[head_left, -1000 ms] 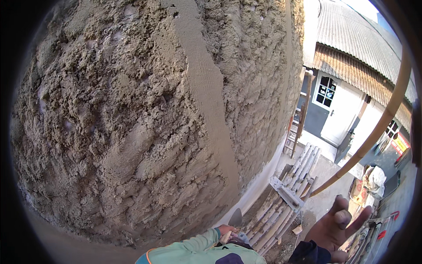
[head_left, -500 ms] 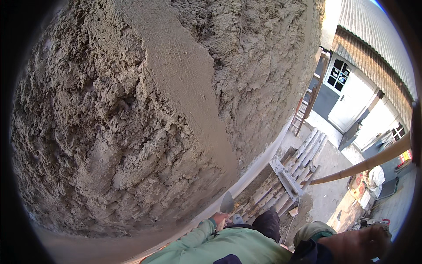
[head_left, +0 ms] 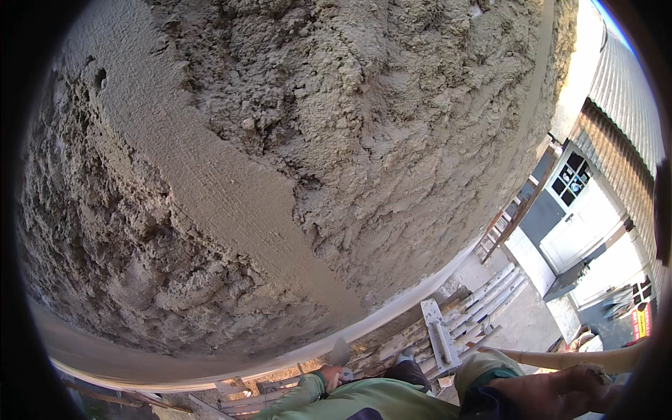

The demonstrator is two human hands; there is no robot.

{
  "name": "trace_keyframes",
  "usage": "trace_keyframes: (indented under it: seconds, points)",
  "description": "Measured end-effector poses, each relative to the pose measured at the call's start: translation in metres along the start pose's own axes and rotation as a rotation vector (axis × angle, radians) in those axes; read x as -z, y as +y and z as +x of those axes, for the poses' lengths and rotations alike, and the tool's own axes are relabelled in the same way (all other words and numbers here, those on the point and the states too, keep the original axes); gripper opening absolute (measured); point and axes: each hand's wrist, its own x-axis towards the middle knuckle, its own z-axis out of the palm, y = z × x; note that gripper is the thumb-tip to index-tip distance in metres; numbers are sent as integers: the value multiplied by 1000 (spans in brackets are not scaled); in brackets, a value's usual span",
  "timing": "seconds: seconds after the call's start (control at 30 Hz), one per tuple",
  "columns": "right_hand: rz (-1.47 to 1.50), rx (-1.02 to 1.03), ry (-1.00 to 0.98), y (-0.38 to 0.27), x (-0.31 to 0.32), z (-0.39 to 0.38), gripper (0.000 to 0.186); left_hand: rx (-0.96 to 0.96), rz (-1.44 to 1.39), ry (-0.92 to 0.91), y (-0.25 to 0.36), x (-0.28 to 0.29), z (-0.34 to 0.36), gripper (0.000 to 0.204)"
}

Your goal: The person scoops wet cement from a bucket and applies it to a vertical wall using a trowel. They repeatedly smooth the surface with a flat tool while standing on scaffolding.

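Pale green top, long sleeve. Teal cuff at my left hand. Navy cloth by my right hand, probably an underlayer; poorly lit.

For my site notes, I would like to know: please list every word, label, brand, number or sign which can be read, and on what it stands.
Red and yellow sign, far right: small, blurred lettering; not quoted.
Window by the white door: small pale marks, too small to read.
Wall and trowel: no lettering seen.
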Motion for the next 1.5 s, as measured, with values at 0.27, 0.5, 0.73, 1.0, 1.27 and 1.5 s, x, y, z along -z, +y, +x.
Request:
trace_keyframes:
  seconds: [0.27,0.5,0.73,1.0,1.27,1.5]
  points:
    - [91,-1,-20,26,9,18,64,78,17,-17,-18,-18,15,41]
    - [-364,-36,-107,98,-7,64,49,-6,165,-10,-13,28,18,39]
    - [-1191,21,-375,227,-3,145,50,-391,396,83,89,27,-17,38]
    - [-1187,126,-485,205,-35,142,53,-593,369,94,129,4,-77,37]
    - [-1116,277,-474,155,-64,133,58,-707,328,78,144,-14,-108,37]
    - [-996,201,-600,151,-68,109,58,-734,322,47,160,-33,-109,36]
